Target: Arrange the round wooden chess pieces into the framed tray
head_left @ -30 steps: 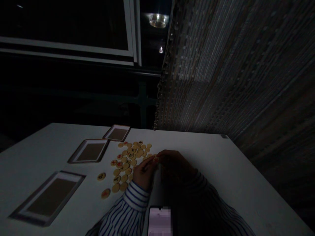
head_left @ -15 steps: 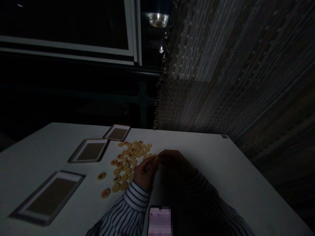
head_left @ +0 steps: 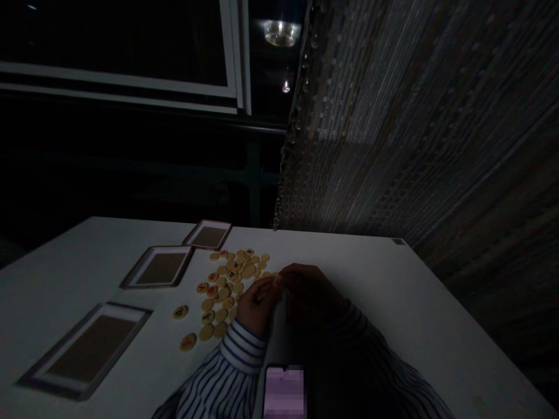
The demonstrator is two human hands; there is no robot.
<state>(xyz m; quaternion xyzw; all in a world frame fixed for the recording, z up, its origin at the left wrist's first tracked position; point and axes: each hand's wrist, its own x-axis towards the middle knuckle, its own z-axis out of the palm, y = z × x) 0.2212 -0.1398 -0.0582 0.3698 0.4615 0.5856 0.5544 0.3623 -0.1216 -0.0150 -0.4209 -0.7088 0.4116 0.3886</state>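
Round wooden Chinese chess pieces (head_left: 223,293) lie in a loose spread on the white table, some showing red or black characters, others plain. My left hand (head_left: 255,304) is closed at the right side of the spread, its fingertips on a chess piece with a red mark (head_left: 278,281). Meeting it from the right, my right hand (head_left: 312,288) has its fingers curled at the same piece. Deep shadow covers much of the right hand, and the pieces under both hands are partly hidden.
Three flat rectangular framed trays (head_left: 99,303) with brown middles stand in a slanting row on the left of the white table (head_left: 393,314). A lit phone (head_left: 283,393) is at the near edge. A bead-string curtain (head_left: 371,116) hangs beyond the table on the right.
Both hands stay almost in place. The chess piece at the fingertips has turned slightly, so more of its red mark shows. The scattered pieces lie as before.
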